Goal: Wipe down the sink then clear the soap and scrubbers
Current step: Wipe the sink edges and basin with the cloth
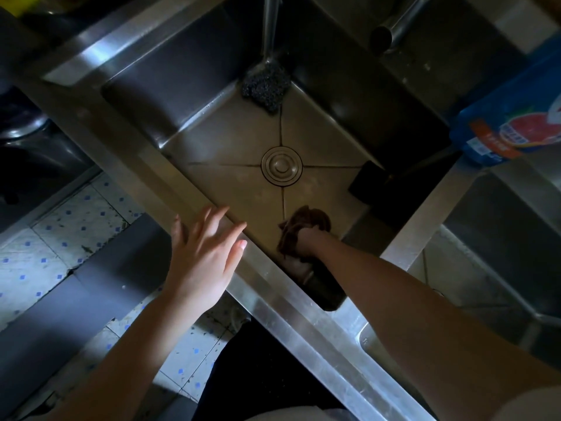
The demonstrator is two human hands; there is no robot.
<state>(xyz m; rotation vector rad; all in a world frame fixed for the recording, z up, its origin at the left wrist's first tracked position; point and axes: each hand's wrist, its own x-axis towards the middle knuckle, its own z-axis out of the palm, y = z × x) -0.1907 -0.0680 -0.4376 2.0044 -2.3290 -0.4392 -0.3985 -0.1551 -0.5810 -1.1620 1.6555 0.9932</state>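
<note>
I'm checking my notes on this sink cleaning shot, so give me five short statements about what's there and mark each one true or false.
1. The right hand grips a brown cloth down inside the sink. True.
2. The left hand holds the steel scrubber. False: that hand is open at the sink's near edge, and the scrubber lies in the far corner of the basin.
3. The drain sits in the middle of the basin floor. True.
4. The blue soap pouch lies on the basin floor. False: it is up at the sink's right edge.
5. The cloth covers the drain. False: it is nearer the person.
</note>
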